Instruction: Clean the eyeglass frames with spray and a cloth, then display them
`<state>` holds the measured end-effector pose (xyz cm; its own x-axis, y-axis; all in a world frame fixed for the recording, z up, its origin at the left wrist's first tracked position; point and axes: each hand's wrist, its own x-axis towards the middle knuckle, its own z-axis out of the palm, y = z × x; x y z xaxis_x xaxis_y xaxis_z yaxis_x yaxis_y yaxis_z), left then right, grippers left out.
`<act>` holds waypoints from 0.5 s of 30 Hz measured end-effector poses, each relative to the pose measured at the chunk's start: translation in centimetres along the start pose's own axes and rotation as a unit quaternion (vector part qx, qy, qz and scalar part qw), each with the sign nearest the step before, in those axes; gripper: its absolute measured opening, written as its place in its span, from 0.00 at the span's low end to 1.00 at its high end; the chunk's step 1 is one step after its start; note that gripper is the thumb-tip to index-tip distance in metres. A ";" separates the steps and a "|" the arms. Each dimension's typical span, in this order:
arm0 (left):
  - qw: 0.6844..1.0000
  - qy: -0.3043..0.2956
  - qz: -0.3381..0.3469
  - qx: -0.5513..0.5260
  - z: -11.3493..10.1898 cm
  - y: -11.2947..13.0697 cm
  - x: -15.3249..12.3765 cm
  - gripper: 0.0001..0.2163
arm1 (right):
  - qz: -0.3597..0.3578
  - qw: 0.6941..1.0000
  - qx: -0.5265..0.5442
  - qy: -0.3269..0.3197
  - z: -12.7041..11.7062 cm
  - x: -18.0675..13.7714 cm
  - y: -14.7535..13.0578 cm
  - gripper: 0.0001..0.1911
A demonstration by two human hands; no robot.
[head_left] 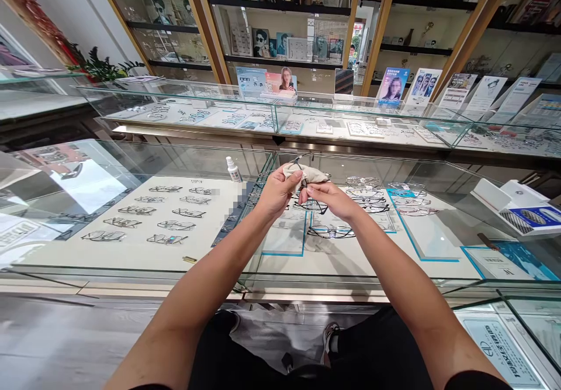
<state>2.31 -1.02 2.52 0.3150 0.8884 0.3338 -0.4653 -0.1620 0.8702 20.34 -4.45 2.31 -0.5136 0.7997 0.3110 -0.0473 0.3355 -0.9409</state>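
Above the glass counter, a pale beige cloth (312, 173) is bunched in my left hand (277, 192), thumb pressed on it. The cloth is folded round a pair of dark-framed eyeglasses (297, 159), of which only thin parts show; the lenses are hidden. My right hand (329, 197) pinches the eyeglasses from the other side, fingers closed just below the cloth. To the left of my hands a small white spray bottle (234, 170) stands upright on the counter. Beneath the glass lie several eyeglasses, including a black-rimmed pair (331, 232) below my hands.
Rows of eyeglasses (124, 223) lie in the left half of the glass display counter (144, 265). An open white box (519, 203) sits at the right. Behind runs a second glass showcase (210, 99) with upright leaflets (393, 86). Shelves line the wall.
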 end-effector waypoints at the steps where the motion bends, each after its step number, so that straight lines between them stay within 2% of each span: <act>1: 1.000 0.008 0.006 0.002 -0.1 -0.1 0.1 0.28 | 0.001 1.000 -0.003 0.001 0.0 0.0 0.0 0.33; 7: 0.999 -0.001 -0.016 -0.037 -0.7 -0.5 0.7 0.28 | 0.001 0.999 -0.008 0.032 -0.2 0.1 0.4 0.31; 10: 0.998 0.026 -0.013 -0.057 -1.0 -0.4 1.0 0.29 | -0.012 0.998 0.017 0.062 -0.8 0.0 0.3 0.30; 13: 0.997 0.046 -0.021 -0.050 -1.1 -0.5 1.2 0.29 | -0.050 0.989 0.026 0.137 -1.6 -0.2 -0.1 0.27; 15: 0.999 0.024 -0.039 -0.026 -1.1 -0.6 1.0 0.29 | -0.072 0.978 0.015 0.195 -2.0 -0.1 -0.2 0.24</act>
<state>2.05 0.42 1.91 0.3121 0.9174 0.2470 -0.4833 -0.0706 0.8726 22.17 -3.62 2.73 -0.1339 0.8764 0.4627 -0.1229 0.4486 -0.8852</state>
